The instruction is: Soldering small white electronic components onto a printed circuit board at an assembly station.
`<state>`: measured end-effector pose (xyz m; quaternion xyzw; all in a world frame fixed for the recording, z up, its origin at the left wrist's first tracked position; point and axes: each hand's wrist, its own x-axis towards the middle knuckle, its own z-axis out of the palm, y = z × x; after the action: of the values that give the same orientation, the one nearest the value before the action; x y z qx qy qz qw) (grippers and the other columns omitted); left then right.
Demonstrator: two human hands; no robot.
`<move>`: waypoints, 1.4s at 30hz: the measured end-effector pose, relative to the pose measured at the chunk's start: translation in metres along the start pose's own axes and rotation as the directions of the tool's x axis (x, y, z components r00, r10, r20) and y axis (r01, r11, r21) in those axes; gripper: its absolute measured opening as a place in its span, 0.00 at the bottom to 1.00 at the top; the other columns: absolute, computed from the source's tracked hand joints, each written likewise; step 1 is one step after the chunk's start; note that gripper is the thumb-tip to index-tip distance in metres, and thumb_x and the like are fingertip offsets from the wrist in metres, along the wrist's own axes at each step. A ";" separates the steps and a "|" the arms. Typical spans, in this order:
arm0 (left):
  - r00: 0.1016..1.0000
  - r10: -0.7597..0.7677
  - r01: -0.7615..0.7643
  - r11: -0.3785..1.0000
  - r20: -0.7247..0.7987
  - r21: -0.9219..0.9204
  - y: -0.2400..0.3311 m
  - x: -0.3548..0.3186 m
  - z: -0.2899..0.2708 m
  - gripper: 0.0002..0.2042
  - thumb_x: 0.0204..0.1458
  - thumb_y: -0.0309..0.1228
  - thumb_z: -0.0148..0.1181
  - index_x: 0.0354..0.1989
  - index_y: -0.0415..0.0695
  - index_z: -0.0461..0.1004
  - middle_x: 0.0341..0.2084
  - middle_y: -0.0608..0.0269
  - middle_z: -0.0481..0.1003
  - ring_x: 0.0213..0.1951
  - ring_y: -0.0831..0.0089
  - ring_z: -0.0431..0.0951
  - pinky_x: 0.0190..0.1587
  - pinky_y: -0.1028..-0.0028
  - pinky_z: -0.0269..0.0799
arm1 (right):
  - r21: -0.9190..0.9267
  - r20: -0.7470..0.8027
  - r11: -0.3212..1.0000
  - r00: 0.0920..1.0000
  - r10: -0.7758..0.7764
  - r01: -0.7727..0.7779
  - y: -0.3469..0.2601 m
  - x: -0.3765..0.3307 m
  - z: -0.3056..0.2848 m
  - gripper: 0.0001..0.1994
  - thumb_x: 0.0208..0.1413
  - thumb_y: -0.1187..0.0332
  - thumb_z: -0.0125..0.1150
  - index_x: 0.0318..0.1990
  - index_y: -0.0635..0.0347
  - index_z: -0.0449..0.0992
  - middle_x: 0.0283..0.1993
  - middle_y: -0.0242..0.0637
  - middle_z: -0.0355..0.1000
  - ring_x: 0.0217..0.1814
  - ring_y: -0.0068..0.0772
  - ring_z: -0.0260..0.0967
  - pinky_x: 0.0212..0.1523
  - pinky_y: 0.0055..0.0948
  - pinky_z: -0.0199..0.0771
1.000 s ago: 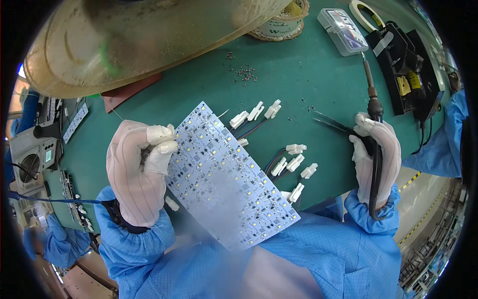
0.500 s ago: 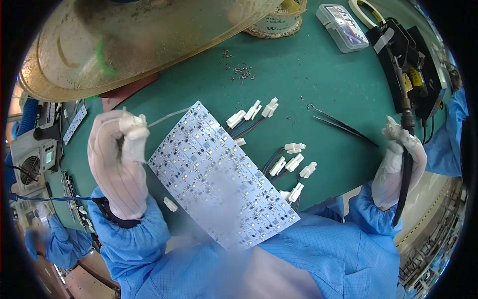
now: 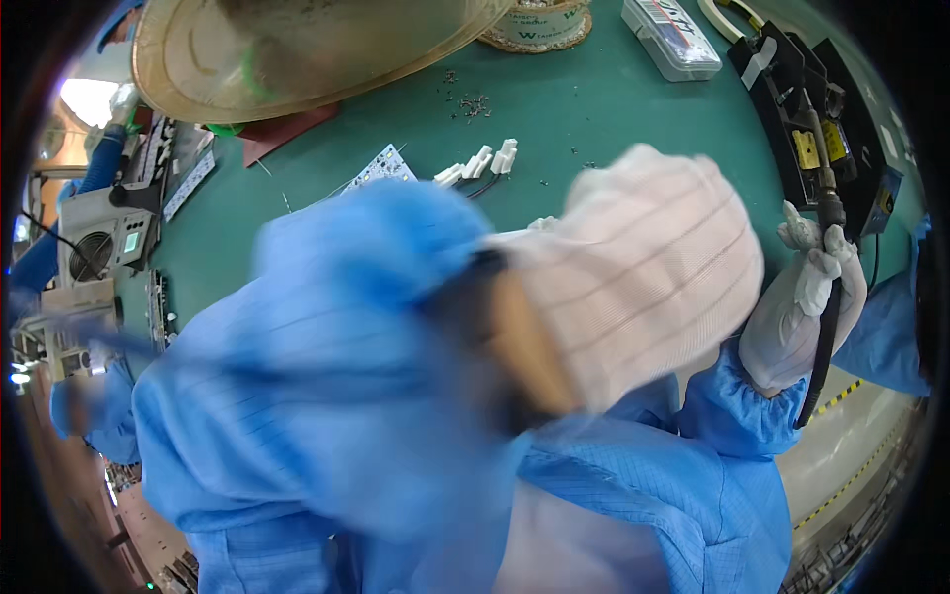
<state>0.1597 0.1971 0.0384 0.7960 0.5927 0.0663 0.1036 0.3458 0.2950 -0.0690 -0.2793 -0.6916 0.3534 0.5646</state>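
Observation:
My left hand (image 3: 643, 272), in a white striped glove, reaches across the middle, close to the camera. Its fingers are hidden behind the back of the hand, so what it holds cannot be seen. On the far right my right hand (image 3: 811, 287), also gloved, is closed around the handle of a soldering iron (image 3: 831, 212). The iron's tip end points into a black stand (image 3: 792, 109). A white circuit board (image 3: 384, 166) shows only its far corner past my blue left sleeve (image 3: 327, 327). Several white connectors (image 3: 479, 162) on dark wires lie beside it.
Small dark parts (image 3: 473, 105) lie scattered on the green mat (image 3: 396, 119). At the back stand a solder spool (image 3: 539, 28) and a clear plastic box (image 3: 673, 40). A large yellowed lens cover (image 3: 307, 59) hangs at upper left. A grey fan unit (image 3: 99, 238) sits at left.
My left hand has swung right and up across the board, now covering most of it and the tweezers. My right hand has stayed on the iron. The whole view has shifted slightly.

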 end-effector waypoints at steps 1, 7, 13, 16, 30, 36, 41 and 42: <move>0.992 0.059 -0.052 0.997 -0.110 0.061 -0.003 0.003 0.013 0.12 0.46 0.30 0.55 0.39 0.39 0.74 0.32 0.59 0.74 0.37 0.64 0.74 0.33 0.71 0.70 | -0.003 -0.065 0.999 0.997 -0.052 0.052 -0.001 -0.003 0.008 0.15 0.65 0.62 0.50 0.49 0.66 0.68 0.40 0.46 0.72 0.45 0.39 0.71 0.52 0.39 0.69; 0.885 0.248 -0.182 0.963 -0.395 0.198 -0.008 0.008 0.063 0.12 0.45 0.29 0.56 0.37 0.37 0.73 0.30 0.58 0.71 0.34 0.64 0.72 0.30 0.69 0.70 | 0.142 -0.011 0.985 0.995 -0.101 0.101 0.000 -0.001 0.009 0.16 0.63 0.61 0.52 0.51 0.62 0.68 0.44 0.45 0.70 0.45 0.42 0.73 0.50 0.40 0.71; 0.890 0.075 -0.082 0.997 -0.450 0.004 -0.020 -0.003 0.014 0.12 0.38 0.23 0.61 0.35 0.42 0.77 0.26 0.59 0.75 0.30 0.64 0.75 0.30 0.69 0.72 | 0.336 0.010 0.928 0.984 -0.175 0.162 0.009 0.000 0.000 0.18 0.59 0.59 0.58 0.51 0.62 0.69 0.44 0.38 0.69 0.49 0.39 0.71 0.53 0.45 0.70; 0.698 -0.440 -0.015 0.780 -0.565 -0.625 -0.030 -0.047 -0.008 0.08 0.56 0.31 0.56 0.38 0.39 0.74 0.32 0.61 0.75 0.25 0.82 0.72 0.24 0.83 0.67 | 0.375 0.008 0.916 0.988 -0.156 0.141 0.003 0.001 -0.005 0.20 0.57 0.59 0.61 0.49 0.64 0.71 0.42 0.35 0.70 0.49 0.35 0.70 0.55 0.47 0.70; 0.837 -0.456 0.275 0.828 -0.302 -0.489 -0.059 -0.085 0.016 0.10 0.37 0.17 0.67 0.30 0.38 0.77 0.29 0.55 0.78 0.34 0.67 0.79 0.38 0.70 0.74 | 0.450 0.384 0.893 0.904 -0.189 -0.005 0.014 0.012 -0.018 0.22 0.58 0.59 0.58 0.59 0.54 0.68 0.47 0.29 0.76 0.50 0.39 0.71 0.65 0.52 0.57; 0.783 -0.445 0.241 0.861 -0.435 -0.448 -0.078 -0.080 0.005 0.11 0.36 0.20 0.69 0.30 0.39 0.77 0.32 0.57 0.79 0.36 0.67 0.79 0.40 0.70 0.74 | 0.397 0.440 0.918 0.880 -0.179 -0.011 0.015 0.017 -0.029 0.21 0.61 0.60 0.54 0.60 0.52 0.67 0.48 0.30 0.75 0.48 0.36 0.71 0.65 0.52 0.57; 0.777 -0.465 0.269 0.855 -0.425 -0.443 -0.078 -0.062 0.010 0.11 0.36 0.21 0.69 0.31 0.41 0.79 0.32 0.57 0.79 0.36 0.67 0.79 0.41 0.70 0.73 | 0.384 0.409 0.921 0.907 -0.104 -0.068 0.008 0.014 -0.021 0.18 0.63 0.60 0.51 0.58 0.51 0.69 0.54 0.43 0.72 0.48 0.35 0.71 0.64 0.50 0.60; 0.758 -0.506 0.280 0.823 -0.413 -0.495 -0.080 -0.061 0.013 0.11 0.36 0.21 0.69 0.32 0.41 0.79 0.32 0.58 0.79 0.36 0.67 0.79 0.41 0.70 0.73 | 0.403 0.410 0.913 0.905 -0.113 -0.068 0.011 0.014 -0.023 0.17 0.63 0.60 0.50 0.57 0.52 0.69 0.53 0.46 0.72 0.50 0.35 0.71 0.63 0.50 0.61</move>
<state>0.0711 0.1598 0.0075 0.5612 0.7276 0.3787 0.1106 0.3652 0.3162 -0.0673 -0.0636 -0.7119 0.5352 0.4503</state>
